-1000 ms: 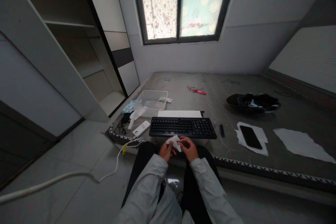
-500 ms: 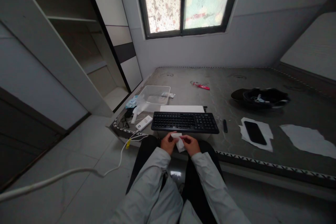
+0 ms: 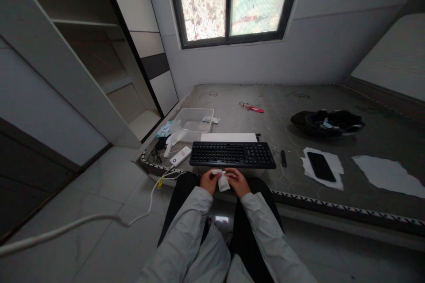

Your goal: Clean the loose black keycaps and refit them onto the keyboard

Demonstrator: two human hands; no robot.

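Observation:
Between my hands hangs a crumpled white tissue point(image 3: 223, 184), its upper edge pinched and its lower part loose. My left hand point(image 3: 209, 181) grips it from the left with bent fingers. From the other side my right hand point(image 3: 238, 182) has its fingers closed on the tissue's upper right part. Just beyond both hands lies a black keyboard point(image 3: 232, 154), its keys facing up, resting near the front edge of the bed. Behind the keyboard a flat white piece point(image 3: 229, 137) sticks out.
On the mattress point(image 3: 279, 97) are a clear plastic box point(image 3: 195, 129), a white power strip point(image 3: 180, 156), a red-handled item point(image 3: 255, 108), a small black stick point(image 3: 283, 158), a black phone point(image 3: 321, 167) on white paper, a dark cap point(image 3: 335, 124) and a white sheet point(image 3: 388, 175). A white cable point(image 3: 151, 199) runs leftward.
The tissue has shifted slightly left and its upper part is bunched differently between my fingers. My head view has turned a little; the keyboard stays put.

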